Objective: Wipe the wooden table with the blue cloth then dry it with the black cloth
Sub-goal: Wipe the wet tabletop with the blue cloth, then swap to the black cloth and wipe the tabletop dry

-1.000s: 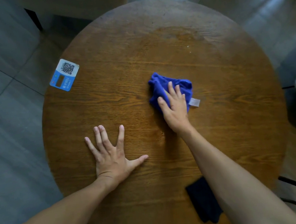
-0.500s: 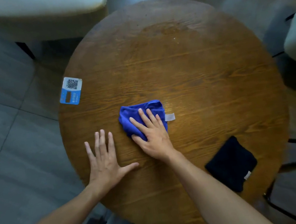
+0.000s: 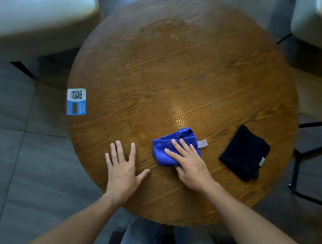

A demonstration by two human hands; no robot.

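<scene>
A round wooden table fills the middle of the view. The bunched blue cloth with a white tag lies near the table's front edge. My right hand presses down on its near right part, fingers spread over it. My left hand rests flat on the wood to the left of the cloth, fingers apart, holding nothing. The folded black cloth lies apart at the front right of the table, untouched.
A blue and white QR code sticker sits at the table's left edge. A pale cushioned seat stands at the back left, another seat at the right. A black metal chair frame is by the table's right front.
My right hand has dragged the blue cloth from the table's middle toward the front edge. The left hand has stayed flat on the wood. The view has shifted, bringing the black cloth fully into sight.
</scene>
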